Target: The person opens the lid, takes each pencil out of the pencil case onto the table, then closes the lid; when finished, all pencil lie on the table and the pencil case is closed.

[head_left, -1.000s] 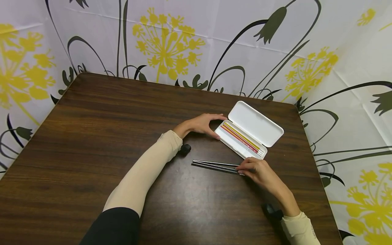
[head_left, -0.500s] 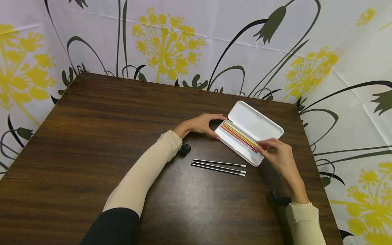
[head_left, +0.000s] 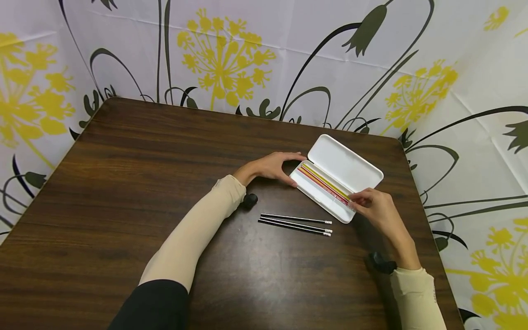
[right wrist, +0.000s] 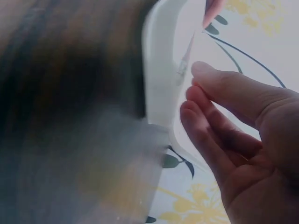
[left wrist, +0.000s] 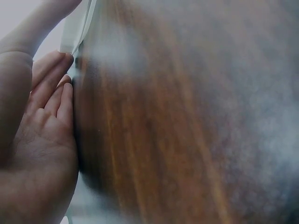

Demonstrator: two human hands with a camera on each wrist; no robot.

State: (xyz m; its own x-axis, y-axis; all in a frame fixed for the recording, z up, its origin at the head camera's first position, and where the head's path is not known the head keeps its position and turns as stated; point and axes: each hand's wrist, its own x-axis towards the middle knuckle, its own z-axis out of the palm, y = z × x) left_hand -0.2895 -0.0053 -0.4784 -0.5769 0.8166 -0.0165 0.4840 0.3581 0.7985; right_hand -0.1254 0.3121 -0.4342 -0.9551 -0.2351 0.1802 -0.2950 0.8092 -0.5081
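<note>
We see the white case (head_left: 326, 195) lying open at about two o'clock on the table (head_left: 123, 183). Our left hand (head_left: 272, 167) grasps its nine o'clock end; our right hand (head_left: 373, 204) pinches the coloured pencils (head_left: 323, 183) inside. Two black pencils (head_left: 294, 223) lie near, at six o'clock.

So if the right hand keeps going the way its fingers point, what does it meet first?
Most likely the coloured pencils in the open white case: the right hand has its fingertips already at their near ends. Whether they touch cannot be told.
</note>
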